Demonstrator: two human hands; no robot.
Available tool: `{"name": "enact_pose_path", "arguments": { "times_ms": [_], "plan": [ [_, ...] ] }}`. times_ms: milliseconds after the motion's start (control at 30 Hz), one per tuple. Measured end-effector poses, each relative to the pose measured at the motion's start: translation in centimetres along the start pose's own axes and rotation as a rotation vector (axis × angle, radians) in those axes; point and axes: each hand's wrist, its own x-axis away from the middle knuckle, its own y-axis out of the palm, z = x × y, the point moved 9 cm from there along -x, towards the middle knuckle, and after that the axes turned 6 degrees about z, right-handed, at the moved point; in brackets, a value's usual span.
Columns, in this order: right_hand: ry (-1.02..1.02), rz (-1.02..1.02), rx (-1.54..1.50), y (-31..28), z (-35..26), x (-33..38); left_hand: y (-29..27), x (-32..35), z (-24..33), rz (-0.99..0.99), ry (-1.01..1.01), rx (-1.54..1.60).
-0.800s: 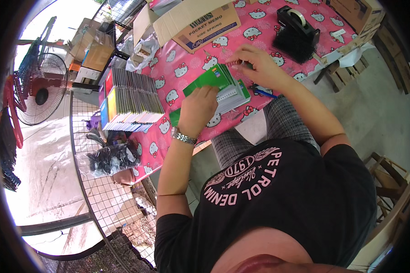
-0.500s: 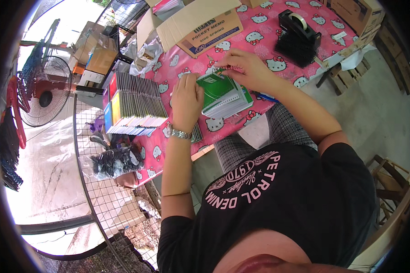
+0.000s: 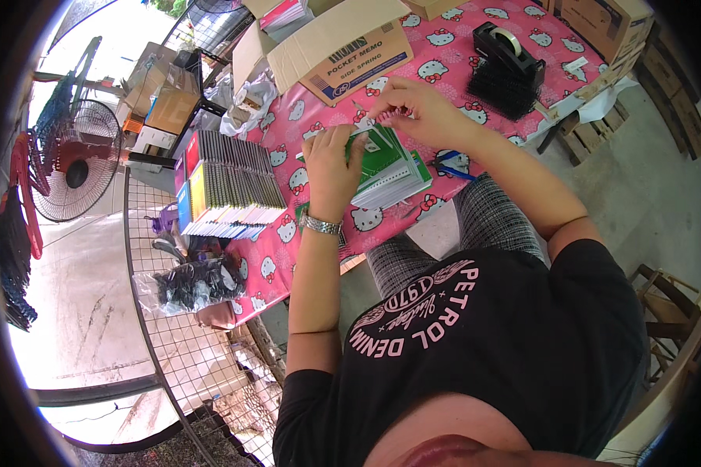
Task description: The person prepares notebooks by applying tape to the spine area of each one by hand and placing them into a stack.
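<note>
A stack of green-covered pocket notebooks (image 3: 378,161) with white page edges lies on the table before me. My left hand (image 3: 334,167), a metal watch on its wrist, curls its fingers over the left end of the top notebook. Just above the stack's far edge, my right hand (image 3: 422,114) pinches a small dark reddish wire spiral (image 3: 396,114). The spiral is close to the notebook's far edge; whether it touches is too small to tell. Blue-handled pliers (image 3: 452,165) lie right of the stack, below my right forearm.
Rows of spiral notebooks (image 3: 234,183) stand packed at the left. An opened cardboard box (image 3: 358,66) is at the back, a tape dispenser (image 3: 514,53) and a black brush-like thing (image 3: 503,87) at the back right. A plastic bag of black items (image 3: 199,284) sits at the left edge.
My left hand has shifted slightly right and down along the notebook. My right hand has moved a little, and the spiral now shows in its fingers. The pliers are more fully uncovered.
</note>
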Motion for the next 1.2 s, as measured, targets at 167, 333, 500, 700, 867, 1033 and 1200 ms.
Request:
{"name": "enact_pose_path", "arguments": {
  "times_ms": [167, 333, 500, 700, 867, 1033, 1200],
  "plan": [
    [0.065, -0.08, -0.002, 0.2, -0.4, 1.3, -0.1, 0.3, 0.6, 0.012, 0.004, -0.009],
    [0.276, -0.216, 0.089, 0.2, -0.4, 1.2, -0.2, 0.2, 2.5, 0.009, 0.044, 0.005],
    [0.141, -0.256, 0.301, 0.1, -1.6, 0.2, 0.6, 0.1, 3.2, -0.082, 0.057, -0.032],
    [0.599, -0.385, -0.324, 2.3, 1.0, 1.4, 0.0, 1.0, 1.4, -0.09, 0.008, 0.079],
    [0.139, -0.049, 0.939, 1.4, 21.7, 7.8, 1.2, -1.1, 1.8, -0.109, 0.046, 0.103],
    [0.49, -0.52, 0.411, 3.4, 16.4, 4.3, -1.1, 1.3, 0.7, 0.005, -0.029, -0.205],
    [0.512, -0.402, -0.614, 1.1, 6.2, -2.2, 0.0, 0.8, -0.4, 0.024, -0.054, 0.045]
  ]
}}
